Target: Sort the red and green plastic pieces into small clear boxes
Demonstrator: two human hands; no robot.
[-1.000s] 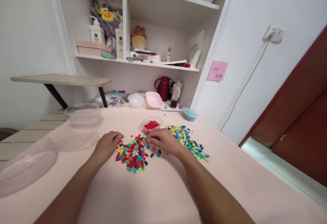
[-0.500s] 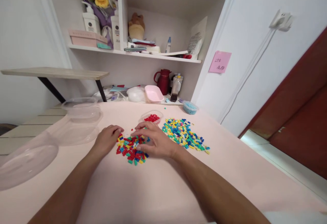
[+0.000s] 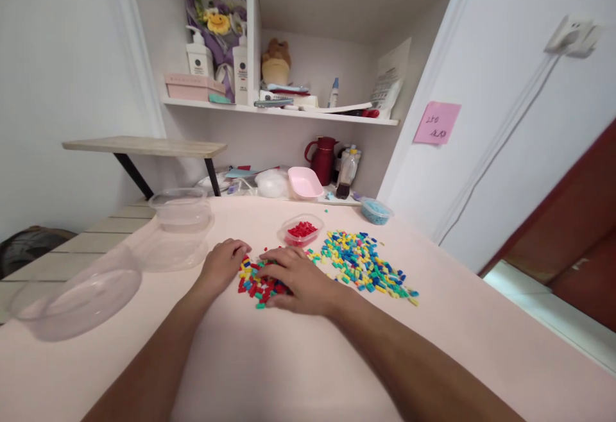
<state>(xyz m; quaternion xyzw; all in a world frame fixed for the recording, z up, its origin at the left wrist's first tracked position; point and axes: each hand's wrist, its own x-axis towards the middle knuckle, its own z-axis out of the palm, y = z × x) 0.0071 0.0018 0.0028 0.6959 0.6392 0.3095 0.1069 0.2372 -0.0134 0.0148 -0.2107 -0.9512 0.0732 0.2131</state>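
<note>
Right hand (image 3: 305, 284), fingers spread wide over a mixed pile of small coloured pieces (image 3: 249, 286) on the counter (image 3: 289, 371); left hand (image 3: 222, 267), loosely curled at the pile's left edge, any hold indiscernible; behind, a clear tub (image 3: 318, 233) containing red pieces (image 3: 302, 229); rightward, a second pile (image 3: 368, 267), predominantly blue, yellow and green.

left hand (image 3: 224, 265): loosely curled | right hand (image 3: 303, 282): palm down, spread | forearms (image 3: 389, 338): angled inward
</note>
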